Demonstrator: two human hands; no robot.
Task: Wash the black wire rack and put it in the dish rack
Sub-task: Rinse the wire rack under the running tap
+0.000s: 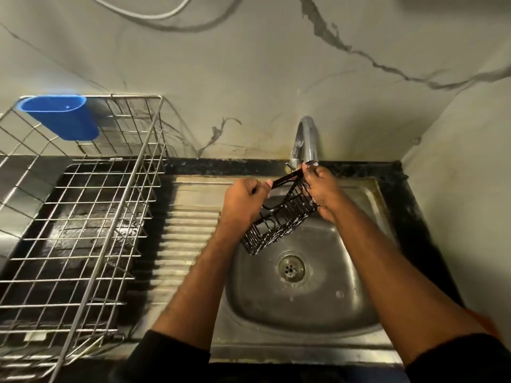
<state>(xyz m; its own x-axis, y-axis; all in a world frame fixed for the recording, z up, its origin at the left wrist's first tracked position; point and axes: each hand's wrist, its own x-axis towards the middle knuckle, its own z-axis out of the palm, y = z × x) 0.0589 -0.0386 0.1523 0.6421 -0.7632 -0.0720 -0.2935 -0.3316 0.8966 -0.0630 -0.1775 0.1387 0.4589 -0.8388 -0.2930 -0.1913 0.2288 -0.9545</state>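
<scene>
The black wire rack (279, 222) hangs tilted over the steel sink (345, 313), dotted with white foam. My left hand (243, 200) grips its upper left bar in a fist. My right hand (320, 186) holds the rack's upper right end just below the tap spout (309, 145). The silver wire dish rack (83, 217) stands on the counter to the left, with nothing in its main basket.
A blue plastic cup holder (60, 117) hangs on the dish rack's back rim. The ridged drainboard (182, 239) lies between dish rack and basin. The drain (291, 268) sits mid-basin. Marble wall behind and to the right.
</scene>
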